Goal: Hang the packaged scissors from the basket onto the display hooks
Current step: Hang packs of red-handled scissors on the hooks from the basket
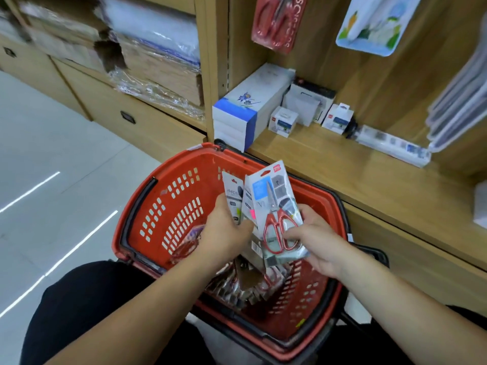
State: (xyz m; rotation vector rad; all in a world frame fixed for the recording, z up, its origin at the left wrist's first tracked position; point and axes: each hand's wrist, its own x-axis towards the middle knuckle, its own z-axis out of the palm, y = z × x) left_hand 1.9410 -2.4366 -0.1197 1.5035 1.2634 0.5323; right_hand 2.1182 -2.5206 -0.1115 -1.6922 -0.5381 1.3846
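Note:
A red plastic basket [163, 206] sits below me with several packaged scissors [247, 288] lying in its bottom. My left hand [224, 233] grips a fan of card packages [233, 191] above the basket. My right hand [313, 241] pinches the front package, red-handled scissors [276, 206] on a blue and white card. Another red scissors pack [279, 22] hangs on the wooden display panel at the top.
A wooden shelf [342, 169] runs behind the basket with white and blue boxes [245, 109], small white boxes [283, 121] and a long pack [392, 144]. A blue-edged pack [374, 25] hangs top right. Wrapped stacks [158, 61] fill the left shelf.

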